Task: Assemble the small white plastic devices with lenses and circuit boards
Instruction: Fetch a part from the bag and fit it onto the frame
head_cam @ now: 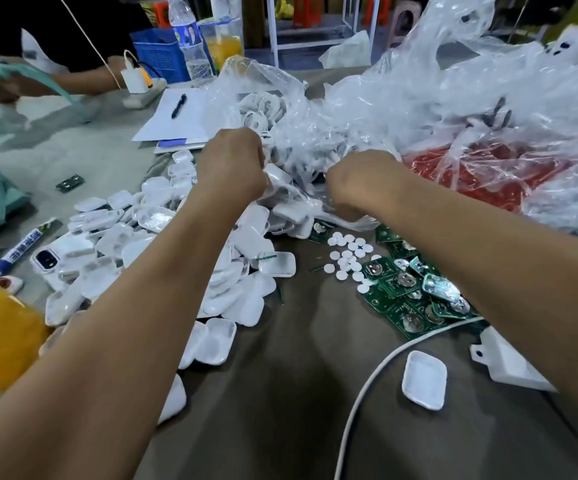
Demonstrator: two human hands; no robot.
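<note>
Plastic bag (315, 161) in both fists

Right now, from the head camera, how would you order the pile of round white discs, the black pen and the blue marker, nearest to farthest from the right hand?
1. Round white discs: just below the right hand, on the dark cloth.
2. Black pen: up and left, lying on the white paper past the left hand.
3. Blue marker: far left, near the table's edge.

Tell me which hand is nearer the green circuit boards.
Right. The right hand grips the clear bag just above and left of the circuit boards. The left hand grips the same bag farther left, over the white shells.
</note>
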